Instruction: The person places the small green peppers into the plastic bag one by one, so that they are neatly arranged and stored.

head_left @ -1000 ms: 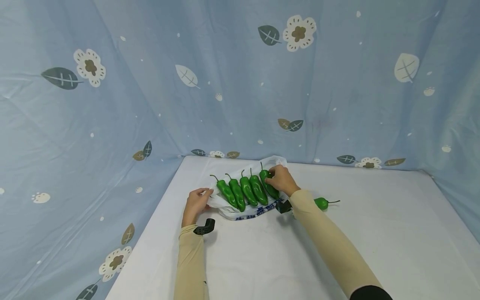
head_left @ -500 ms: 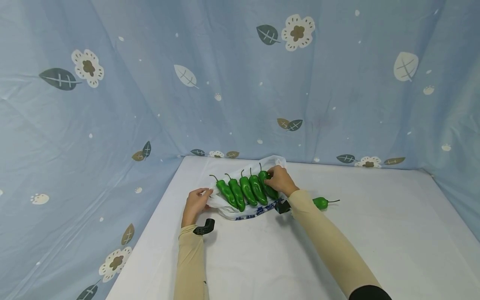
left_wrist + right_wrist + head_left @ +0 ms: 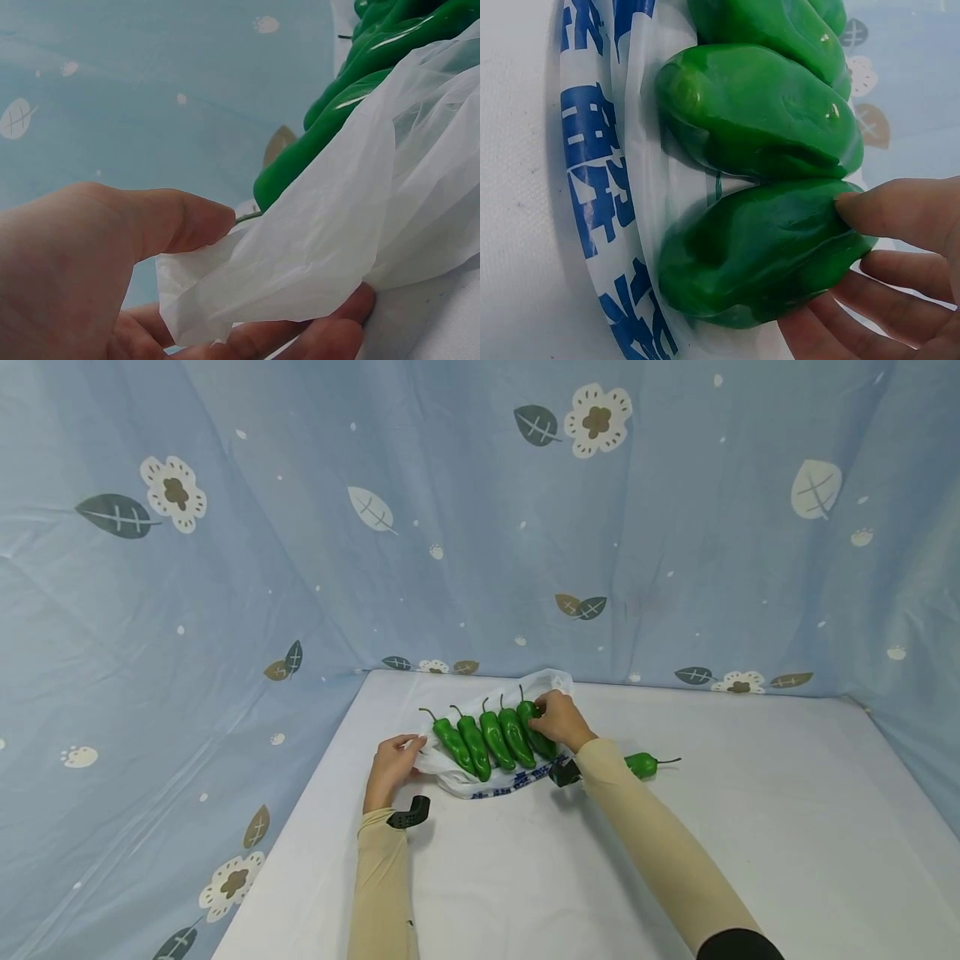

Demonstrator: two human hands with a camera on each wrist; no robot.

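Note:
Several green peppers lie side by side on a white plastic bag with blue print along its near edge. My left hand pinches the bag's left edge; in the left wrist view the thumb is above the film and fingers are beneath it. At the row's right end, my right hand grips the last pepper, thumb on top and fingers along its side. That pepper rests on the bag against its neighbour. The right hand covers part of the bag's right side.
One more green pepper lies on the white table to the right, partly hidden behind the right forearm. A blue patterned curtain rises at the table's back and left edges. Each wrist carries a black camera mount.

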